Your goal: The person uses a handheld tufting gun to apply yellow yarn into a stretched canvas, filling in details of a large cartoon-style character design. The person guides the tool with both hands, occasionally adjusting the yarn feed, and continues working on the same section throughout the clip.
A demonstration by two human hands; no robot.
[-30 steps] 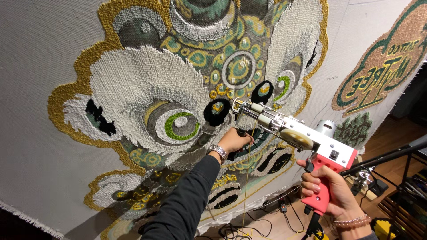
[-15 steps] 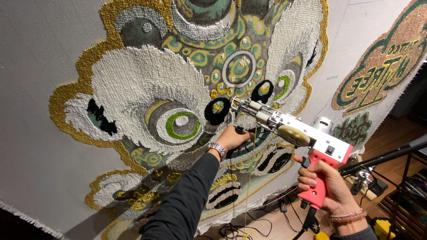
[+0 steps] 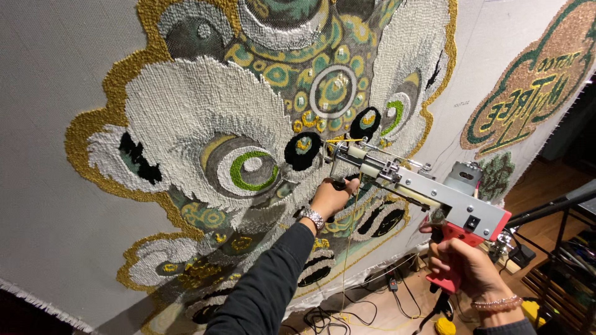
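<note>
A large stretched cloth (image 3: 56,186) fills most of the frame, tilted from upper right down to lower left, and carries a half-tufted lion-like face (image 3: 248,124) in white, gold, green and black yarn, with a round green eye (image 3: 251,169) left of centre. At centre right a tufting gun (image 3: 422,192), silver-bodied with a red grip, points its tip at the cloth just beside a black patch (image 3: 302,151). The left hand (image 3: 332,197), with a metal watch (image 3: 310,217) at the wrist and a dark sleeve (image 3: 267,285), has its fingers wrapped round the gun's front handle. The right hand (image 3: 462,267), lower right, has its fingers clamped on the red grip; a bead bracelet (image 3: 496,304) circles that wrist. A yellow yarn strand (image 3: 347,248) hangs from the gun to the wooden floor (image 3: 385,310), where black cables (image 3: 323,319) lie. A second tufted piece (image 3: 534,87) in green and gold sits at upper right, and a dark stand (image 3: 552,211) crosses the right edge.
</note>
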